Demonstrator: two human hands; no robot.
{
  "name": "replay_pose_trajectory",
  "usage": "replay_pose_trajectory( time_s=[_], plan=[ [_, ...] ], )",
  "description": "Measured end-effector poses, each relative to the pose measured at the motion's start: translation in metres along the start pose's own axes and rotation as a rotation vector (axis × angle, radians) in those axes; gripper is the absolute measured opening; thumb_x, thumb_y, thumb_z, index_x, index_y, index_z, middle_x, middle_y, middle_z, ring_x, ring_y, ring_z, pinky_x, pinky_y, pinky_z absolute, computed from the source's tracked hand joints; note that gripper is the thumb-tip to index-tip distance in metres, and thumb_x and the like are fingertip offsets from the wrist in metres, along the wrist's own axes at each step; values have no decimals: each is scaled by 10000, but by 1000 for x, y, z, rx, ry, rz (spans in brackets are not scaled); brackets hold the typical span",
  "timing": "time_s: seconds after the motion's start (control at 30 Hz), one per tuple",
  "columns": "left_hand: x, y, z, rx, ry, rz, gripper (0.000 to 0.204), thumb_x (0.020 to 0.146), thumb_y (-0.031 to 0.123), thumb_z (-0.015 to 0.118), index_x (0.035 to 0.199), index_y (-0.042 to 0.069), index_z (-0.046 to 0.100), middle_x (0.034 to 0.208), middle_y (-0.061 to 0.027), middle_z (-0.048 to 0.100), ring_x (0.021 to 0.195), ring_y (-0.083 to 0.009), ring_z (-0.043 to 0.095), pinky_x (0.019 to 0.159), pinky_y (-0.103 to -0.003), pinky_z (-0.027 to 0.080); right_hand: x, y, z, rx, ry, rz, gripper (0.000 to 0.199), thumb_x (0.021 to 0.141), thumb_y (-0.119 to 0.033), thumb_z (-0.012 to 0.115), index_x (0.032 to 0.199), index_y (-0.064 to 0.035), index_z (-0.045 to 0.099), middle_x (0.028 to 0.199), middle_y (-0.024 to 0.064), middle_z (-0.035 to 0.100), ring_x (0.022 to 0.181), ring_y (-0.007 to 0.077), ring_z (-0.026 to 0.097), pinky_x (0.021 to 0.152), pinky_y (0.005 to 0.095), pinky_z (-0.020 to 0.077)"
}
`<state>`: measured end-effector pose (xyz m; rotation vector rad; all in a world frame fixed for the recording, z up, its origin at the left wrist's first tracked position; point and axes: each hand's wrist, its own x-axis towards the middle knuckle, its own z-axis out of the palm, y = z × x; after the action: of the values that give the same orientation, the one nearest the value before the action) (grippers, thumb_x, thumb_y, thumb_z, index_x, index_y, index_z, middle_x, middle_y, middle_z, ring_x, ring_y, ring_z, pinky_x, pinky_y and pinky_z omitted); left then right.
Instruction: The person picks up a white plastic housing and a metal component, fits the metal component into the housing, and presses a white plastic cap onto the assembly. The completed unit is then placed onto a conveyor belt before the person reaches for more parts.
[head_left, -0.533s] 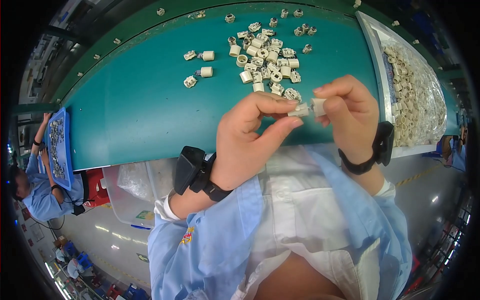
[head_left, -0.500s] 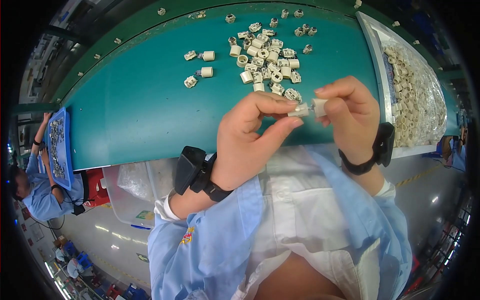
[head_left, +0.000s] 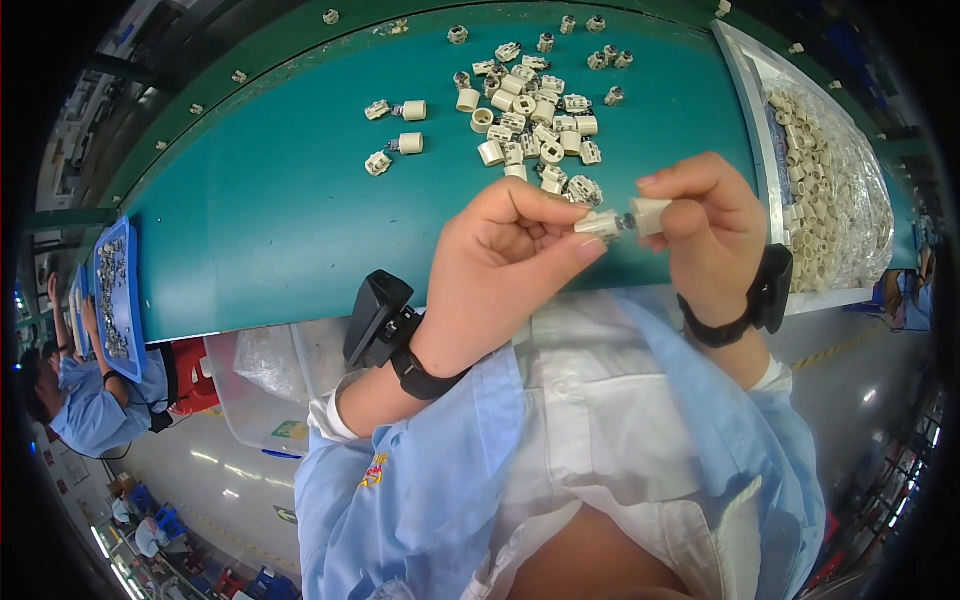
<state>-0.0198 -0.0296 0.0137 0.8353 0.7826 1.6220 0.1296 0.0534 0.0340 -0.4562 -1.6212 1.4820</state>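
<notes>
My left hand [head_left: 488,262] pinches a small white plastic insert [head_left: 597,226] between thumb and fingertips. A cream cylindrical sleeve [head_left: 650,216] is gripped by my right hand [head_left: 718,232], its fingers partly hiding it. Both parts face each other over the near edge of the green work surface, with a small dark piece [head_left: 628,221] between them; whether it joins them I cannot tell. Just beyond my fingers lies a heap of similar cream sleeves [head_left: 490,153] and white inserts [head_left: 584,190].
At the right, a pale tray [head_left: 752,110] holds many sleeves in clear plastic. Two sleeve-and-insert pairs [head_left: 410,143] lie left of the heap. A person [head_left: 100,400] in blue sits at far left by a blue tray [head_left: 128,290] of small parts. Below the surface stands a clear bin [head_left: 245,400].
The sleeve in my right hand has moved slightly right, widening the gap to the insert and showing more of the dark piece. At far left, the person's head and arm have shifted.
</notes>
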Motion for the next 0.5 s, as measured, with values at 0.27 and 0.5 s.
replay_pose_trajectory(
  time_s=[0.27, 0.5],
  plan=[
    [1, -3, -1, 13, 10, -64, 135, 789, 32, 561, 899, 10, 485, 851, -114, 591, 749, -146, 581, 642, -243, 475, 2, 4, 1, 14, -19, 29, 173, 749, -104, 635, 832, 24, 554, 753, 59, 581, 621, 69, 537, 545, 169, 433],
    [3, -2, -8, -29, -42, -179, 94, 816, 63, 531, 884, 17, 486, 867, -111, 593, 749, -141, 582, 619, -240, 468, 5, 4, 0, -89, -57, -49, 143, 750, -94, 635, 813, 11, 561, 720, 37, 583, 640, 62, 545, 554, 167, 428]
  ],
)
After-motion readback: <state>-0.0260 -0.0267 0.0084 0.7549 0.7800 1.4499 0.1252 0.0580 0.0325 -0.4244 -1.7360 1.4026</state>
